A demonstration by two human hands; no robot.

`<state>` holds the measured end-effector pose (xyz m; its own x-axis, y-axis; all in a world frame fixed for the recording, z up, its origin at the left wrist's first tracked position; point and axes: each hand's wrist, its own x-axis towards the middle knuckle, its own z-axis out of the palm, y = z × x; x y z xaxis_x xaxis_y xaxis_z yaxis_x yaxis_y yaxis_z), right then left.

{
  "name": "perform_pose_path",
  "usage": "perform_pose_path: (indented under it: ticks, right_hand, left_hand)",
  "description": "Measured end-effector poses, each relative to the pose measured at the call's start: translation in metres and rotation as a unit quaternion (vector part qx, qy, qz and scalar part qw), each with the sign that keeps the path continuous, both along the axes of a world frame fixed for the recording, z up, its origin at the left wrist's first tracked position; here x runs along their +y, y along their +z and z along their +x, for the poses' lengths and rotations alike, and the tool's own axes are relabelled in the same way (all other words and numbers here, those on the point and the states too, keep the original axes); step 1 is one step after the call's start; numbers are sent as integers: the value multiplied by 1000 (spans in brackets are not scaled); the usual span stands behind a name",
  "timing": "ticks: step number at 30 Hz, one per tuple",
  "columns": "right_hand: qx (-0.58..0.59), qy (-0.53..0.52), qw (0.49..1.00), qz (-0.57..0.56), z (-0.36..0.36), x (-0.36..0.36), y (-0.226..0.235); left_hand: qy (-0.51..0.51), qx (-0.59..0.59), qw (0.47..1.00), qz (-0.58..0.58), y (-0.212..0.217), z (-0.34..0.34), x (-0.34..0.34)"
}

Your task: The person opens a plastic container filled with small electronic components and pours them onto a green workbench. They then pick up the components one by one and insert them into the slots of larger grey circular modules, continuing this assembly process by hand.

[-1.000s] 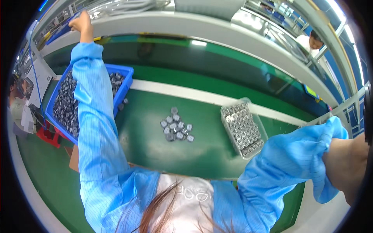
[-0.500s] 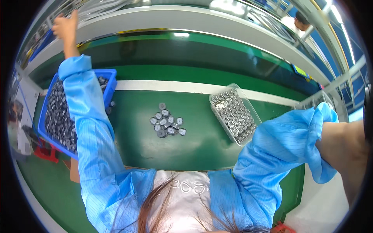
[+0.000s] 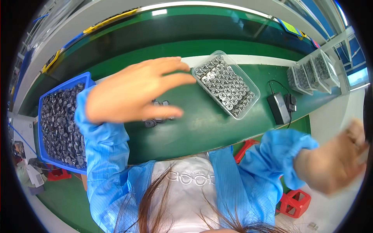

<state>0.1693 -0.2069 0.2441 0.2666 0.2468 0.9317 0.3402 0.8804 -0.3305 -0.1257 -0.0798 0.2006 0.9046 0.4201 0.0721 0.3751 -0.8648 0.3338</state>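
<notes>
My left hand (image 3: 136,89) hangs over the green bench with its fingers spread and nothing in it. Below it lies a small pile of round dark metal parts (image 3: 157,116), partly hidden by the hand. Just past its fingertips stands a clear plastic box (image 3: 254,101) filled with rows of silvery metal parts (image 3: 227,83). My right hand (image 3: 332,159) is out at the right, off the bench, smeared by motion; its fingers look bent, but their hold cannot be made out. Left of my left arm sits a blue crate (image 3: 40,128) full of dark round parts (image 3: 62,120).
A black box-shaped device (image 3: 279,108) with a cable lies on the bench at the right. Behind it stand clear bins (image 3: 311,73) of small parts. A red stool (image 3: 296,202) is on the floor at lower right. A dark conveyor strip (image 3: 163,31) runs along the back.
My left hand has come back from the far left shelf to above the bench. My right hand has swung down at the right edge. The view has shifted, showing the black device and right-hand bins.
</notes>
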Motion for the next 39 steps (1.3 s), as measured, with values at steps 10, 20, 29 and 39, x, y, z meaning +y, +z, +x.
perform_pose_path:
  ticks: [10, 20, 29, 39]
  right_hand:
    - [-97, -259, 767, -579, -23, 25, -187]
    - [-213, -441, 659, -571, -24, 57, -198]
    - [-168, -520, 689, -476, -8, 100, -230]
    - [-190, -581, 667, -426, 47, 154, -234]
  left_hand:
    - [187, 44, 981, 22, -151, 123, 66]
    - [185, -51, 974, 120, -148, 140, 70]
    - [167, 7, 984, 54, -142, 157, 50]
    - [220, -131, 957, -135, -170, 198, 92]
